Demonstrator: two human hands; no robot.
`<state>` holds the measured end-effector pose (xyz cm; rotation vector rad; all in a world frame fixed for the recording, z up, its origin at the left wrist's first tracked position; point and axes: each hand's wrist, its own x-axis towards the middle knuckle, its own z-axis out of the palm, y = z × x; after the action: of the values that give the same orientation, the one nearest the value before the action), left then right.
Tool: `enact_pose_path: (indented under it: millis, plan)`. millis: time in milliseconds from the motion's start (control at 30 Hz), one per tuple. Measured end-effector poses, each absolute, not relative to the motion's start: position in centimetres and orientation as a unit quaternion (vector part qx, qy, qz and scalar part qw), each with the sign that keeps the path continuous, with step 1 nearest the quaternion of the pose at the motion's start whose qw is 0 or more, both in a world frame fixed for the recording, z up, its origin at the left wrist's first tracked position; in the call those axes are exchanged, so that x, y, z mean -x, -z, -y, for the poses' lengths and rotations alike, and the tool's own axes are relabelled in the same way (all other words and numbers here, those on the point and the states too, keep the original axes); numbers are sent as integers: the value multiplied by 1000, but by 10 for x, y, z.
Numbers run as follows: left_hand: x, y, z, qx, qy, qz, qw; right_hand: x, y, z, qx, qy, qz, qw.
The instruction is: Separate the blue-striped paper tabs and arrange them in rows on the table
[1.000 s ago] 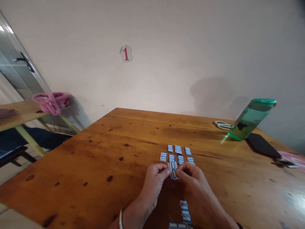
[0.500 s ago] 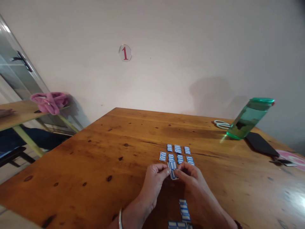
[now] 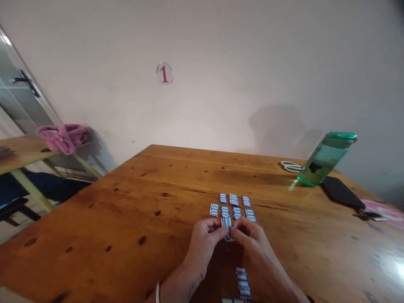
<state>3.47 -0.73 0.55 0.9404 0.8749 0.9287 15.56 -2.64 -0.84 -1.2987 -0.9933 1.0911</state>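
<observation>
Far left: a glazed door (image 3: 23, 109) fitted with a black handle (image 3: 28, 84); beside it, a pink fabric item (image 3: 63, 136), laid on a pale side table (image 3: 17, 153). Next, a wooden surface (image 3: 126, 219), marked with dark knots. On the wall above, a clear plaque (image 3: 164, 74), printed with a red numeral "1". Left hand (image 3: 205, 237), a bangle (image 3: 158, 291) worn at the wrist; its thumb and fingers are closed narrowly on the near-left edge of a small stack of blue-and-white cards (image 3: 226, 223). Small cards in two rows (image 3: 213, 209), three groups behind four, are set out just beyond the stack; their print is too small to be read. Nearer, an overlapping column of cards (image 3: 243, 283) is laid. Right hand (image 3: 252, 240), likewise pinched on the stack, at its right edge. Farther right: a coiled white cable (image 3: 290, 167); a green translucent bottle (image 3: 326, 162), seen tilted; a dark flat object (image 3: 342, 191); a pink-and-white item (image 3: 385, 214), partly cut off by the frame.
</observation>
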Motion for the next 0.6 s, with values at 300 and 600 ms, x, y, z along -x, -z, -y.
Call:
enact_pose_path:
  millis: [300, 600]
  plan:
    - [-27, -7, 1, -432, -460, -396, 667, -176, -16, 40, 582, -339, 636, 377]
    - [-22, -11, 0, -419, -445, -428, 666, -173, -27, 69, 617, -208, 758, 25]
